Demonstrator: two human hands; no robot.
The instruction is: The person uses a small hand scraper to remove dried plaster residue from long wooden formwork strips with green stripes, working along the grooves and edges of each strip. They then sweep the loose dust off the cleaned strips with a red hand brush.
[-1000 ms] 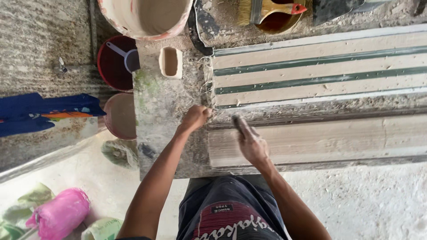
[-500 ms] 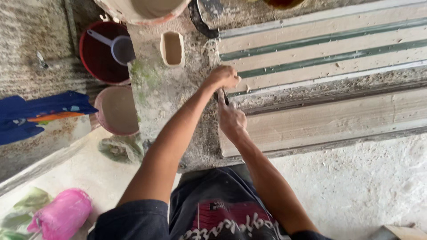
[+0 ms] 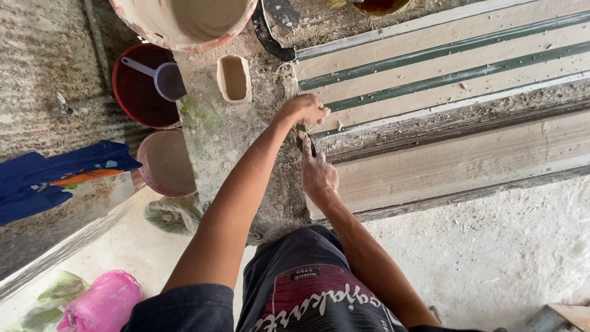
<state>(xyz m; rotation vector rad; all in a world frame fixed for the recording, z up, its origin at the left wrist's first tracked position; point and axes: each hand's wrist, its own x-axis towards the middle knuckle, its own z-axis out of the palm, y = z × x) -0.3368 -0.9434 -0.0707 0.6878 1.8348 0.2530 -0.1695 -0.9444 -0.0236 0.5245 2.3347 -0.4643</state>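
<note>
A pink plastic bag lies on the floor at the lower left, beside green leaves.

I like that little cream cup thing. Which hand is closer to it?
Left. The left hand rests just right of the small cream container, at the end of the striped moulding. The right hand is lower, farther away.

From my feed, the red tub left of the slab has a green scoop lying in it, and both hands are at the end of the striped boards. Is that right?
Not quite. The head view shows the scoop in the red tub is white, not green. The rest holds: the left hand and right hand are both at the end of the striped boards.
</note>
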